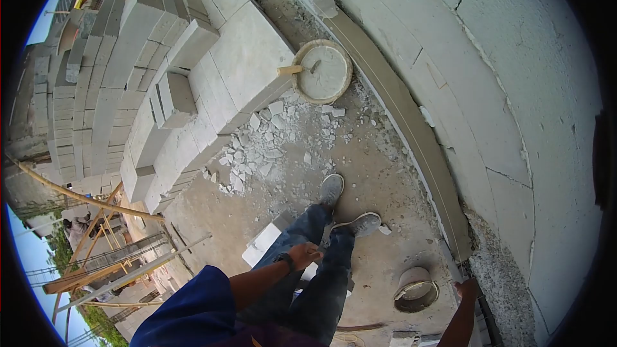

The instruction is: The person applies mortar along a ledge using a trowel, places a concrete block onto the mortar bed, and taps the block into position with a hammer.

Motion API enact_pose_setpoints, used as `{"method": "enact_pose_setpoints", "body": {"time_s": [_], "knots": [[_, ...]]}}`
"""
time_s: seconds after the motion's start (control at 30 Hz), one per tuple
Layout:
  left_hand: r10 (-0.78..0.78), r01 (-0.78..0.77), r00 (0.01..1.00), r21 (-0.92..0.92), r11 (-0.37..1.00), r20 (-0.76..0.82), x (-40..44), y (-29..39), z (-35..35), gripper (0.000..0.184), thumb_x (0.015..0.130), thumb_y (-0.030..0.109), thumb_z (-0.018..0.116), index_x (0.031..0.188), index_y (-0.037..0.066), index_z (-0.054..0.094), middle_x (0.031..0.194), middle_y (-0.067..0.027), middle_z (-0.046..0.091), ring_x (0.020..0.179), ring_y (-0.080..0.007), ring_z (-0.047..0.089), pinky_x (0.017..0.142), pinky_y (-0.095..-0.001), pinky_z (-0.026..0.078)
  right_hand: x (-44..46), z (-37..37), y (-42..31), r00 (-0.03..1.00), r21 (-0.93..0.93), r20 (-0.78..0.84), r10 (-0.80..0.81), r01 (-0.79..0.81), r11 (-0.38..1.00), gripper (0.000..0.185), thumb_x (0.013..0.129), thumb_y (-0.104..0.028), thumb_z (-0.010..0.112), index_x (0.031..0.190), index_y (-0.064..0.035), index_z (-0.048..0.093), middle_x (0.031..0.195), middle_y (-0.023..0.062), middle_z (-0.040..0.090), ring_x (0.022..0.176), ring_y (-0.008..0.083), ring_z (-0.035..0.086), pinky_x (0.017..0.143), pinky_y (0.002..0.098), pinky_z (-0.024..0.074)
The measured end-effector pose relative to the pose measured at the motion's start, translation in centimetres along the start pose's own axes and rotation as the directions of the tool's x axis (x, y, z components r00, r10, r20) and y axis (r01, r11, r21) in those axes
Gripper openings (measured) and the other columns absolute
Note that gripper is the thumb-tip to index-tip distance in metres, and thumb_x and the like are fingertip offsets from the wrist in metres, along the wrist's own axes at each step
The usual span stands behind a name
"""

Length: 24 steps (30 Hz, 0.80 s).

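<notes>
My left hand [303, 256], with a dark watch at the wrist, hangs above my thigh. Its fingers are curled and nothing shows in them. My right hand [468, 289] reaches low to the near end of a long strip of wet mortar [411, 115] along the wall's foot. The fingers are bent against a dark edge there, and what they grip is hidden. A thin pale string [393, 97] runs along the mortar. Left of my right hand stands a mortar-stained bucket [416, 289]. Farther off, a trowel [294, 71] lies across a round basin of mortar [348, 64].
A large block wall [514, 90] rises on the right. Stacked grey blocks [244, 45] line the left side, with broken block pieces [257, 148] scattered beside them. A pale block [260, 244] lies by my legs. Bamboo poles [83, 189] and another person [77, 228] are at far left.
</notes>
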<state>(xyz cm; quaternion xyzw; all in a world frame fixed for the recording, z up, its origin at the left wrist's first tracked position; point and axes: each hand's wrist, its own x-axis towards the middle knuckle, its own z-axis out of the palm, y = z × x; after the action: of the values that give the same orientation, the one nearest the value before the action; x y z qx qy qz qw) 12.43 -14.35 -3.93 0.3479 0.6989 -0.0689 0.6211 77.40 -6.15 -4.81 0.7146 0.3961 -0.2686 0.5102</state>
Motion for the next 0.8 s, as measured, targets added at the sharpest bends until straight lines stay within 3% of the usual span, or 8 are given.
{"method": "enact_pose_setpoints", "body": {"time_s": [0.07, 0.17, 0.27, 0.47, 0.8], "knots": [[0.010, -0.010, 1.000, -0.001, 1.000, -0.013, 0.0, -0.1, 0.2, 0.058, 0.092, 0.044, 0.070, 0.125, -0.004, 0.064, 0.113, -0.0192, 0.074, 0.106, -0.0299, 0.071, 0.092, -0.0358, 0.054, 0.9, 1.2, 0.6, 0.999, -0.030, -0.042, -0.030, 0.029, 0.999, 0.080, 0.079, -0.068, 0.073, 0.111, 0.0055, 0.070, 0.114, 0.0243, 0.071, 0.106, 0.0353, 0.071, 0.087, 0.0454, 0.0576], [0.015, -0.015, 1.000, -0.013, 1.000, 0.007, 0.2, 0.0, -0.2, 0.060, 0.092, 0.045, 0.069, 0.126, -0.004, 0.063, 0.114, -0.0194, 0.073, 0.107, -0.0311, 0.071, 0.093, -0.0366, 0.054, 1.7, 1.6, 0.5, 0.993, 0.067, 0.075, 0.089, -0.094, 0.993, 0.072, 0.079, -0.061, 0.077, 0.123, -0.0043, 0.067, 0.127, 0.0182, 0.068, 0.119, 0.0346, 0.066, 0.097, 0.0457, 0.0562], [-0.003, 0.006, 0.998, -0.049, 0.999, 0.058, 0.0, 0.2, -0.4, 0.066, 0.091, 0.051, 0.066, 0.127, -0.004, 0.062, 0.118, -0.0202, 0.072, 0.111, -0.0333, 0.069, 0.095, -0.0383, 0.053, -3.0, -2.5, -1.8, 0.993, -0.034, 0.025, 0.113, -0.112, 0.993, 0.068, 0.077, -0.061, 0.079, 0.118, -0.0069, 0.070, 0.123, 0.0153, 0.070, 0.113, 0.0320, 0.069, 0.091, 0.0440, 0.0592], [0.015, -0.013, 0.999, -0.032, 0.999, 0.045, 0.7, -1.0, 0.2, 0.067, 0.091, 0.052, 0.066, 0.127, -0.004, 0.062, 0.117, -0.0203, 0.072, 0.110, -0.0337, 0.069, 0.094, -0.0389, 0.053, -3.3, -1.3, -2.1, 0.997, -0.152, -0.029, 0.071, -0.075, 0.986, 0.061, 0.070, -0.053, 0.086, 0.112, -0.0109, 0.073, 0.114, 0.0101, 0.074, 0.105, 0.0271, 0.073, 0.086, 0.0422, 0.0610], [0.012, -0.011, 1.000, -0.036, 0.999, 0.025, 0.1, -0.2, -0.6, 0.065, 0.091, 0.051, 0.068, 0.125, -0.004, 0.062, 0.115, -0.0202, 0.073, 0.107, -0.0329, 0.070, 0.092, -0.0378, 0.054, -2.1, -0.4, -1.8, 0.997, -0.128, -0.061, 0.052, -0.059, 0.990, 0.055, 0.069, -0.045, 0.090, 0.110, -0.0122, 0.073, 0.114, 0.0086, 0.074, 0.106, 0.0246, 0.072, 0.089, 0.0389, 0.0603]]}}
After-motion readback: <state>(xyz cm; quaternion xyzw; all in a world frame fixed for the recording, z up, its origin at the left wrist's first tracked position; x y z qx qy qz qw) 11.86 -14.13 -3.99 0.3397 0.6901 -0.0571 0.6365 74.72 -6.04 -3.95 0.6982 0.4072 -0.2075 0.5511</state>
